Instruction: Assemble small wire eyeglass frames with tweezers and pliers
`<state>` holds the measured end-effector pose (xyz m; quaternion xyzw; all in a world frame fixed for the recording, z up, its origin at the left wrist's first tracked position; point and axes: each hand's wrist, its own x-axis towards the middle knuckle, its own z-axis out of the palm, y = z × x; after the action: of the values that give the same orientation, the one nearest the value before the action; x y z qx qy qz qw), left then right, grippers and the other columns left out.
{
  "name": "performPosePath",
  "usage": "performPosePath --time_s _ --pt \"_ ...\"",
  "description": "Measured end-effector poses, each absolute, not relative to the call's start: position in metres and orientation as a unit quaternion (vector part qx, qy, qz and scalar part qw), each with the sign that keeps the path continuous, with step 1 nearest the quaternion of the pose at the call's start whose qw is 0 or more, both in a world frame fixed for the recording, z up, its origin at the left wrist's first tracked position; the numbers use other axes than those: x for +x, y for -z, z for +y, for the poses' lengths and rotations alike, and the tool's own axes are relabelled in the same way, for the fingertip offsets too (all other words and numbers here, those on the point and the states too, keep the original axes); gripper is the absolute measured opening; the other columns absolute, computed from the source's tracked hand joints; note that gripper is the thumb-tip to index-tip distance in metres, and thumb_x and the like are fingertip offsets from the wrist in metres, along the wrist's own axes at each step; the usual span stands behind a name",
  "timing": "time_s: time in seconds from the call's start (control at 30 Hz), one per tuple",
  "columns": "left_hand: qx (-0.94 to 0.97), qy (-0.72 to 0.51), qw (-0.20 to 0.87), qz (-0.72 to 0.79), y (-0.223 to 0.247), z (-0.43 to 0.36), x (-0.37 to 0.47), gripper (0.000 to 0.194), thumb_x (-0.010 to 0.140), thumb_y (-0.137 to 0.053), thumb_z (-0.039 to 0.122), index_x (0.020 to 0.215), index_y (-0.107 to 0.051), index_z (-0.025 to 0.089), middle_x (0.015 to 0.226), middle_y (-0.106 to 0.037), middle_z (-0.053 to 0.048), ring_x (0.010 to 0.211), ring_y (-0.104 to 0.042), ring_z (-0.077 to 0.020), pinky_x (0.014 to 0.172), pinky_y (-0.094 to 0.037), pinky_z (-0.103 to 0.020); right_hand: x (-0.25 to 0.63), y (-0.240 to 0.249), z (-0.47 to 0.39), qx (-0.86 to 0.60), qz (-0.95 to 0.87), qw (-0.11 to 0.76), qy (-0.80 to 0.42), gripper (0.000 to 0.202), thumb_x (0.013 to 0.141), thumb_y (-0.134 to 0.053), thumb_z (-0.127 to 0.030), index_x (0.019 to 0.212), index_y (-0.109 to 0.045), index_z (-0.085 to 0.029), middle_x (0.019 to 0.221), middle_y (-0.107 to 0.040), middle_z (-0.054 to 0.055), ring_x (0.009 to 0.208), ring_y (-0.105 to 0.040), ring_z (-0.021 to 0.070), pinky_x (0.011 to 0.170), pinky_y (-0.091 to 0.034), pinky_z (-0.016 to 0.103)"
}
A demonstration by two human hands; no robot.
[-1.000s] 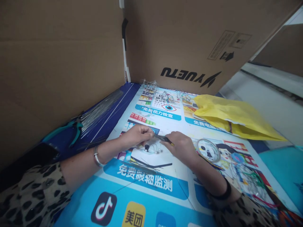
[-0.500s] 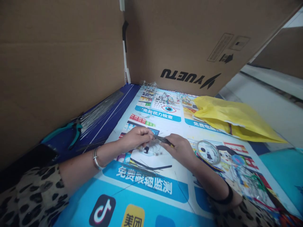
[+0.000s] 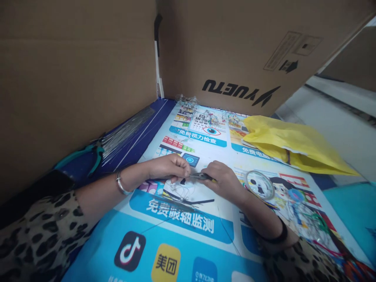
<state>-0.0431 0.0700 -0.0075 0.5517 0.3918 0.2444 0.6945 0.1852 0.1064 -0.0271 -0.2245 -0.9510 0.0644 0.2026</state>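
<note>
My right hand (image 3: 221, 180) is wrapped round a pair of pliers (image 3: 201, 176), whose metal jaws point left toward my other fingers. My left hand (image 3: 172, 166) is closed in a pinch on a thin wire piece (image 3: 182, 194) with small shiny beads hanging below the fingers. The plier tips are close to the pinched fingertips; whether they grip the wire is too small to tell. Beneath both hands lies a printed poster sheet (image 3: 188, 246), with several loose dark wires (image 3: 179, 205) scattered on it.
Teal-handled pliers (image 3: 95, 158) and a bundle of straight wires (image 3: 126, 131) lie at left. At right are a roll of clear tape (image 3: 260, 185), a yellow bag (image 3: 299, 143) and tangled coloured wires (image 3: 311, 223). Cardboard walls (image 3: 235, 43) stand behind.
The view has shifted slightly. The pliers' jaws now lie more level, and the beaded wire hangs farther left, under my left fingers. Both hands keep their hold.
</note>
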Motion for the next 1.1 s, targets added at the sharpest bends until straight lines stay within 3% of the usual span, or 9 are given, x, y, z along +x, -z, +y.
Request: performPosePath --time_s 0.47,0.57,0.73,0.9,1.1 --pt "0.562 -0.245 0.702 0.362 0.012 0.072 -0.048 0.011 0.071 -0.061 0.022 0.070 -0.061 0.011 0.052 -0.056 0.002 0.037 -0.043 -0.0037 0.036 -0.031 -0.015 0.189 0.025 0.101 -0.232 -0.950 0.211 -0.005 0.013 0.081 -0.054 -0.026 0.084 -0.063 -0.017 0.074 -0.059 0.006 0.075 -0.050 0.0172 0.070 -0.040 0.029" --pt "0.562 -0.251 0.701 0.361 0.013 0.071 -0.048 0.012 0.072 -0.060 0.023 0.072 -0.061 0.011 0.049 -0.053 0.003 0.037 -0.041 -0.0033 0.037 -0.031 -0.015 0.195 0.026 0.104 -0.223 -0.946 0.236 0.018 0.011 0.080 -0.054 -0.021 0.083 -0.063 -0.017 0.073 -0.059 0.005 0.073 -0.050 0.0173 0.071 -0.040 0.031" --pt "0.590 -0.238 0.680 0.364 0.014 0.072 -0.048 0.015 0.073 -0.061 0.025 0.075 -0.061 0.010 0.052 -0.053 0.003 0.038 -0.043 -0.0034 0.036 -0.030 -0.014 0.198 0.030 0.111 -0.269 -0.898 0.347 0.004 0.007 0.079 -0.055 -0.019 0.081 -0.061 -0.017 0.072 -0.059 0.005 0.072 -0.051 0.0165 0.068 -0.042 0.029" --pt "0.599 -0.234 0.678 0.355 0.014 0.072 -0.048 0.015 0.075 -0.060 0.025 0.074 -0.062 0.010 0.052 -0.053 0.003 0.039 -0.044 -0.0036 0.038 -0.032 -0.014 0.190 0.028 0.105 -0.245 -0.932 0.265 0.026 0.010 0.080 -0.054 -0.021 0.080 -0.063 -0.017 0.072 -0.059 0.005 0.074 -0.050 0.0176 0.069 -0.039 0.031" --pt "0.602 -0.223 0.674 0.366 0.012 0.071 -0.046 0.012 0.075 -0.059 0.022 0.074 -0.062 0.010 0.051 -0.054 0.004 0.040 -0.045 -0.0036 0.039 -0.032 -0.014 0.185 0.026 0.098 -0.231 -0.942 0.237 0.055 0.012 0.080 -0.053 -0.021 0.080 -0.064 -0.018 0.072 -0.057 0.005 0.074 -0.047 0.0178 0.068 -0.035 0.031"
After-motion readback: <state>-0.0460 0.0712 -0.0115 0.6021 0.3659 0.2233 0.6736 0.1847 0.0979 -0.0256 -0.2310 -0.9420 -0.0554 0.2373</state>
